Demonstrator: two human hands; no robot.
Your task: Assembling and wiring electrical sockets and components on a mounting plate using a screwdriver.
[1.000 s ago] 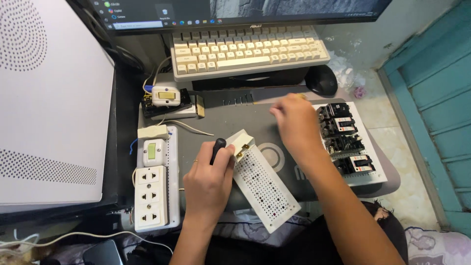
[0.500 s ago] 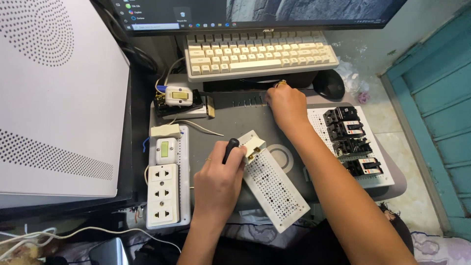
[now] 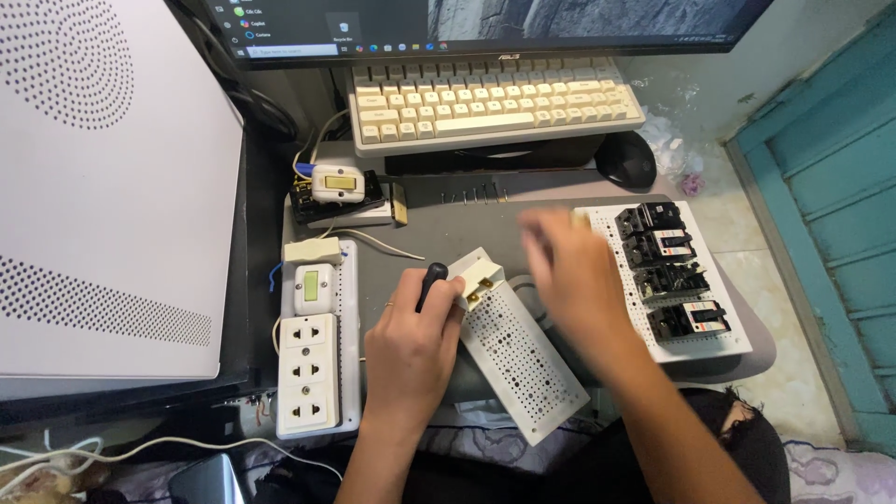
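Note:
My left hand (image 3: 411,350) is closed around the black handle of a screwdriver (image 3: 431,280), with its tip at a small cream terminal block (image 3: 478,275). The block sits on the top end of a white perforated board (image 3: 523,369) lying slantwise on the grey mat (image 3: 439,219). My right hand (image 3: 569,275) is blurred with motion, hovering just right of the block and above the mat. I cannot see whether it holds anything. A row of small screws (image 3: 474,196) lies at the mat's far edge.
A second perforated board (image 3: 719,341) to the right carries several black breakers (image 3: 667,271). On the left is a socket and switch panel (image 3: 313,373), with a wired switch unit (image 3: 336,187) behind it. A keyboard (image 3: 495,103), mouse (image 3: 625,159) and white computer case (image 3: 103,187) surround the mat.
My right hand reached to the mat's far edge near the screws, then came back toward the terminal block. My left hand kept the screwdriver in place.

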